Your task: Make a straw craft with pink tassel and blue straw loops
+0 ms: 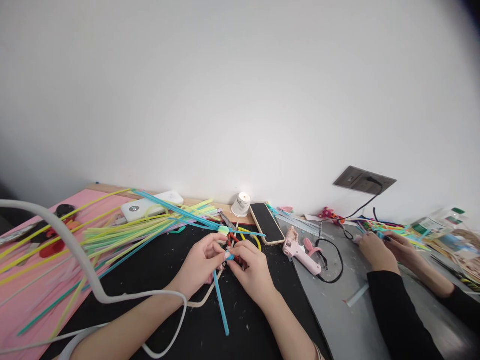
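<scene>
My left hand (200, 262) and my right hand (252, 269) meet over a black mat (180, 320). Both pinch the upper end of a blue straw (222, 305) that runs down toward me. A small green and blue rolled piece (224, 230) sits just above my fingers. Red-handled scissors (233, 239) lie under my hands, partly hidden.
A heap of yellow, green and blue straws (127, 231) spreads to the left over a pink sheet (22, 295). A power bank (150, 206), lit candle (241, 204), phone (267, 223) and pink glue gun (300, 252) lie behind. Another person's hands (386, 247) work with straws at right. A white cable (86, 272) crosses my left arm.
</scene>
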`<state>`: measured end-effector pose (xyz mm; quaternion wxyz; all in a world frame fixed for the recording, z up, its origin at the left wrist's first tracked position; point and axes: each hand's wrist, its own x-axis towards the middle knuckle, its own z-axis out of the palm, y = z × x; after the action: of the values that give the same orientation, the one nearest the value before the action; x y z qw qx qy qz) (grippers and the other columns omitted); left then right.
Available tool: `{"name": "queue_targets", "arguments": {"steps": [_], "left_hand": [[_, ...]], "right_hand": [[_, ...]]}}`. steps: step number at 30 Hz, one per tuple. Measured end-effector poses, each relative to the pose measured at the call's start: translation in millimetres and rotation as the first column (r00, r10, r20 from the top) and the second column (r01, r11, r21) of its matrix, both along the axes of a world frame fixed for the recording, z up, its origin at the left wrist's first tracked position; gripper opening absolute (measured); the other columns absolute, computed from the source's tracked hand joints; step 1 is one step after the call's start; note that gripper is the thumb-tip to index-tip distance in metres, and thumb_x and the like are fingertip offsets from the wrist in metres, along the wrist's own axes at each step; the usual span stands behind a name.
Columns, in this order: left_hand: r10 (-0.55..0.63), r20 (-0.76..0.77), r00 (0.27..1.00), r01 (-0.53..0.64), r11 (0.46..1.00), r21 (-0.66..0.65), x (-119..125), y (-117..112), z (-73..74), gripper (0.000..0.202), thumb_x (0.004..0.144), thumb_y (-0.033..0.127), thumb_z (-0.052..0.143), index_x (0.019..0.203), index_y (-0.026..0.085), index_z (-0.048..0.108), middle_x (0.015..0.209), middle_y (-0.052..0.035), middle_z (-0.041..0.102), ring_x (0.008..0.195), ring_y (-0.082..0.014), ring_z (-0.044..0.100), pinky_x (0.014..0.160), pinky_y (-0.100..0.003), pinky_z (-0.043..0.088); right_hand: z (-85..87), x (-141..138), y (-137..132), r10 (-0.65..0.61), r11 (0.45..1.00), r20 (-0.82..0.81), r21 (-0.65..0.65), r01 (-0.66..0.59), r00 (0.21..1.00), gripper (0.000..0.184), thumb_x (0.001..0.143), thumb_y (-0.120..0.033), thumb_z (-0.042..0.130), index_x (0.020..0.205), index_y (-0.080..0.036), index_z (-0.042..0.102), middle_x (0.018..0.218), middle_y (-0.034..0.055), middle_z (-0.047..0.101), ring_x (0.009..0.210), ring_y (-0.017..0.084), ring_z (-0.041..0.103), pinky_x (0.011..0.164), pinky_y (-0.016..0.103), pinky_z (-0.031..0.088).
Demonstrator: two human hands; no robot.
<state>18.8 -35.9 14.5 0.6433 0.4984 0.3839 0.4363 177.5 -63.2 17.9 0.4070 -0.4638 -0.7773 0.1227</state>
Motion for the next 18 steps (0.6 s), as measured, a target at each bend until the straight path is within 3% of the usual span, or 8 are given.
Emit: {"name": "queue_targets", "arguments": {"steps": [11, 15, 18], "left_hand": [[0.003, -0.016, 1.0, -0.003, 1.0, -0.002, -1, 0, 5.3, 0.041, 0.067, 0.036, 0.074, 0.101, 0.017, 0.058, 0.066, 0.0026, 0.06, 0.054, -0.0128, 0.056, 0.046, -0.022, 0.045], [-0.01, 0.082, 0.997, 0.015, 0.998, -0.059, -3, 3, -1.0, 0.036, 0.071, 0.039, 0.072, 0.097, 0.017, 0.06, 0.071, 0.0011, 0.063, 0.059, -0.0124, 0.06, 0.06, -0.026, 0.051], [-0.01, 0.141, 0.99, 0.027, 0.993, -0.118, -3, 5, -6.2, 0.037, 0.073, 0.043, 0.07, 0.098, 0.017, 0.06, 0.073, 0.0008, 0.063, 0.059, -0.0124, 0.061, 0.061, -0.026, 0.051]], "right_hand": [[-1.0, 3, 1, 0.0, 1.0, -0.023, -0.007, 0.0, 1.0, 0.015, 0.081, -0.012, 0.059, 0.091, -0.02, 0.066, 0.089, 0.0047, 0.063, 0.069, 0.014, 0.058, 0.059, 0.024, 0.049], [-0.6, 4, 1, -0.004, 1.0, -0.045, -0.023, 0.003, 0.999, 0.015, 0.082, -0.014, 0.06, 0.093, -0.021, 0.066, 0.09, 0.005, 0.063, 0.065, 0.013, 0.056, 0.055, 0.024, 0.048], [-0.6, 5, 0, -0.001, 1.0, -0.05, -0.031, -0.001, 0.999, 0.016, 0.082, -0.013, 0.06, 0.094, -0.02, 0.067, 0.092, 0.0052, 0.063, 0.065, 0.013, 0.056, 0.057, 0.024, 0.047]]}}
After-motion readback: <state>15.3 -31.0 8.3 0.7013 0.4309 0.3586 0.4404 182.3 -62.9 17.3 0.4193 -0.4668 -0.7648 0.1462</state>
